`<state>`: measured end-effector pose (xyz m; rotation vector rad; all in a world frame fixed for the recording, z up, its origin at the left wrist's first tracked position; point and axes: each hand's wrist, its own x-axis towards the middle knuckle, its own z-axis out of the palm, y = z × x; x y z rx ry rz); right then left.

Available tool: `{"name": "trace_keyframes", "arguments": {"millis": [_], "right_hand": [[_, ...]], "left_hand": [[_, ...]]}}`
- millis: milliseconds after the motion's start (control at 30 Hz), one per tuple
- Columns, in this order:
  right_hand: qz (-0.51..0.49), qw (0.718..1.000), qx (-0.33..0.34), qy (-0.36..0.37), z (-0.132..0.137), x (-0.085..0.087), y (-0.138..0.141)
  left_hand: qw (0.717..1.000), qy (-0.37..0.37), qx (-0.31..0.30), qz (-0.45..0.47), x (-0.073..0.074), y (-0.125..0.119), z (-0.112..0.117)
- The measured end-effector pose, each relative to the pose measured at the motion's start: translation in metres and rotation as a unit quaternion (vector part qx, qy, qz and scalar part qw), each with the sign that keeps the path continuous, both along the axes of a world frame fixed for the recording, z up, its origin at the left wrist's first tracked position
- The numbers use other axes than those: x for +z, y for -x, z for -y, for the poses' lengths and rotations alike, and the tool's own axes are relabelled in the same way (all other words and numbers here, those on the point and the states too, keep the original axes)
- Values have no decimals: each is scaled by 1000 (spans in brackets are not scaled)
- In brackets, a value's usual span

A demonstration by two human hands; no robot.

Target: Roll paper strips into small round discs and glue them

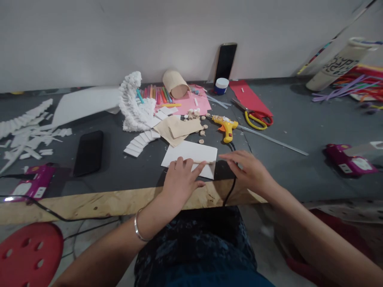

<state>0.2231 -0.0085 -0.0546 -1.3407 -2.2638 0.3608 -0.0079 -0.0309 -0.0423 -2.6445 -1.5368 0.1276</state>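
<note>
Watching this over my feed, I'd call it partway: the small tan coils (202,133) ahead of my hands look finished, while the flat tan sheets (184,128) beyond my left hand (183,175) seem unused. The thin tan strip (207,162) lies right by that hand's fingers, on the white paper (196,150), probably unfinished. That hand's palm down, fingers spread, pressing rather than grasping. My right hand (249,167) hovers just off the paper's right edge, fingers stretched toward it, loosely unclenched, nothing visible in them.
</note>
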Motion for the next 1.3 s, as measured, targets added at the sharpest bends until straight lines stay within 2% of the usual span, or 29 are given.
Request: {"name": "trace_keyframes", "arguments": {"millis": [100, 267, 433, 600, 733, 867, 1033, 1167, 1300], "right_hand": [[-2, 999, -38, 4, -10, 7, 12], [123, 991, -23, 45, -17, 10, 38], [176, 982, -23, 68, -21, 12, 45], [234, 971, -20, 45, -22, 13, 47], [261, 965, -12, 0, -17, 11, 48], [263, 964, 4, -41, -14, 9, 47], [260, 964, 17, -60, -14, 7, 46], [240, 969, 40, -44, -16, 8, 44], [165, 986, 34, 1, -17, 10, 39]], "left_hand": [[1000, -5, -3, -2, -1, 0, -1], [1000, -11, -5, 0, -2, 0, 0], [999, -33, -7, 27, -6, 2, 0], [997, -60, 0, 54, -8, 9, -18], [995, -26, 2, 101, -10, 17, -39], [979, 33, -2, 203, -15, 24, -52], [955, 57, -57, 284, -25, 33, -57], [952, 38, -102, 285, -27, 33, -54], [972, 52, -76, 218, -13, 27, -46]]}}
